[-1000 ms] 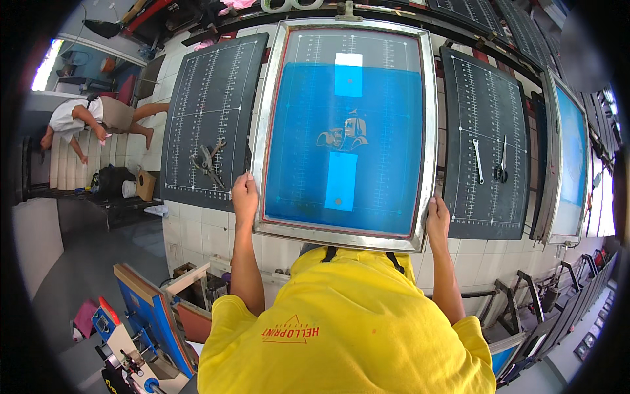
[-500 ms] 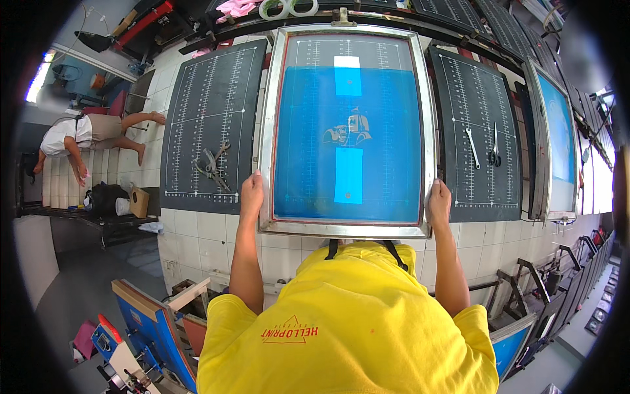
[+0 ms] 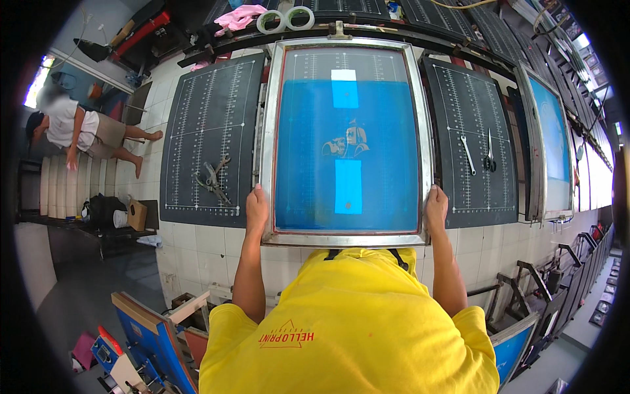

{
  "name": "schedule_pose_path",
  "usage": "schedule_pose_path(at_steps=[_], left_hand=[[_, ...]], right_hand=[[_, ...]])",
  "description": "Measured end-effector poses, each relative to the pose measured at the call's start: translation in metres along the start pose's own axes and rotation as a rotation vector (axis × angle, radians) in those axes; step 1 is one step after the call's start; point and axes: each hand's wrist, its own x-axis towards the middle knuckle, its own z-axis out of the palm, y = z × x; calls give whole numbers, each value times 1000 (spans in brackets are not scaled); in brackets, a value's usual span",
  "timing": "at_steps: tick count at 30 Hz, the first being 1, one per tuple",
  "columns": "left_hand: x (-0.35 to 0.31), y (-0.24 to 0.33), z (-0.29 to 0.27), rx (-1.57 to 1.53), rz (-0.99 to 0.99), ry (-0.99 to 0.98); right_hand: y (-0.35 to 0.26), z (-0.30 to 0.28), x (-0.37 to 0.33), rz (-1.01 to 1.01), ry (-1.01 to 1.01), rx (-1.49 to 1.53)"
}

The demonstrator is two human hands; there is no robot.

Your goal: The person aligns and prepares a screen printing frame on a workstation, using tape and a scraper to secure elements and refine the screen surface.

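A screen printing frame point(image 3: 328, 240) with silver metal rails lies in front of me over a dark board. Its blue mesh point(image 3: 302, 184) carries a pale design point(image 3: 348, 141) of a vehicle, with light rectangles showing above and below it. My left hand point(image 3: 257, 209) grips the near part of the left rail, its thumb along the top. Around the right rail, at about the same height, closes my right hand point(image 3: 437, 209). The undersides of both hands' grips are hidden by the frame.
Pliers-like tools point(image 3: 211, 178) lie on the left gridded board point(image 3: 180, 144); a wrench point(image 3: 468, 155) and scissors point(image 3: 490, 154) lie on the right one. Tape rolls point(image 3: 300, 18) and a pink cloth point(image 3: 240, 18) sit beyond. Another framed screen point(image 3: 548, 125) stands rightward. A person point(image 3: 82, 131) is at far left.
The whole scene sits slightly lower in the picture, as my view has tilted. Both hands keep their hold on the frame. The person at far left has shifted posture.
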Motion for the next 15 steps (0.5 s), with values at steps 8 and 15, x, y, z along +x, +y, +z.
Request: schedule_pose_path(at_steps=[8, 15], left_hand=[[1, -5, -8, -72, -37, 0], [-11, 16, -18, -4, 39, 63]], right_hand=[[-5, -4, 3, 66, -45, 36], [-17, -12, -4, 36, -7, 61]])
